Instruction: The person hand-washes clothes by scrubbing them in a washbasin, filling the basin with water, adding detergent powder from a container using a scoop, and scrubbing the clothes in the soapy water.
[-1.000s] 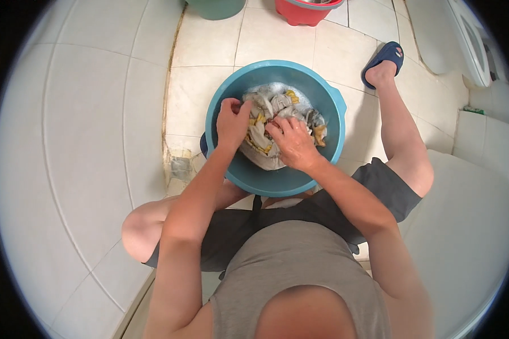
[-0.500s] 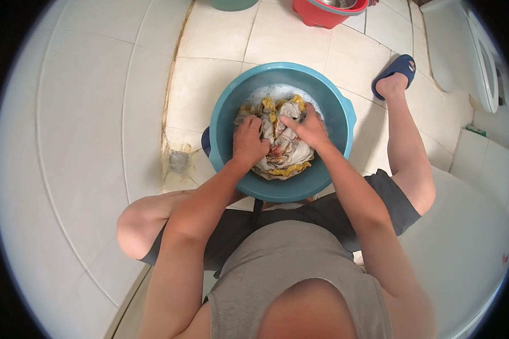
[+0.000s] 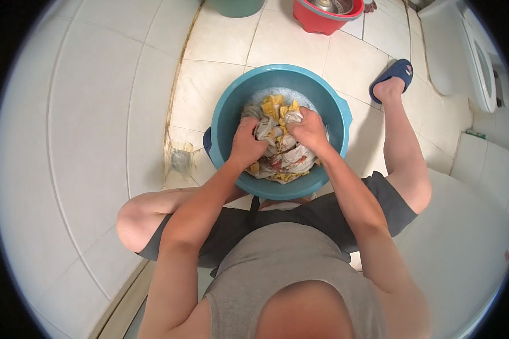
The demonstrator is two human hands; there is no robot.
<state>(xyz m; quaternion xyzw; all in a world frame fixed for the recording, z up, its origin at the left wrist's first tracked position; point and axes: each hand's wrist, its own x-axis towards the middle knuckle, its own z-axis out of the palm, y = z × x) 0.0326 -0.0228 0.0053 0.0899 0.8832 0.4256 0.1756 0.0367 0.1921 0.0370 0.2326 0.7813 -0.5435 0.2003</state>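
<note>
A round blue basin (image 3: 339, 118) stands on the floor between my legs, with sudsy water (image 3: 280, 92) at its far side. In it lies a wet, bunched-up cloth (image 3: 288, 161), whitish with yellow ruffled edging and reddish-brown patterned patches. My left hand (image 3: 249, 144) is closed on the cloth's left part, fingers curled into a greyish fold. On the other side my right hand (image 3: 310, 130) grips a white and yellow bunch, thumb toward the middle. Both sets of fingertips are partly hidden in the folds.
Beyond the basin stand a red tub (image 3: 322, 20) with metal ware inside and a green container (image 3: 237, 5). A white toilet (image 3: 458, 51) is at the far right. A floor drain (image 3: 181, 160) lies left of the basin. My blue slipper (image 3: 393, 79) is at the right.
Both hands have tightened on the cloth and gathered it; the right hand's spread thumb and fingers have closed. The cloth's far edge is more bunched. The view has shifted slightly.
</note>
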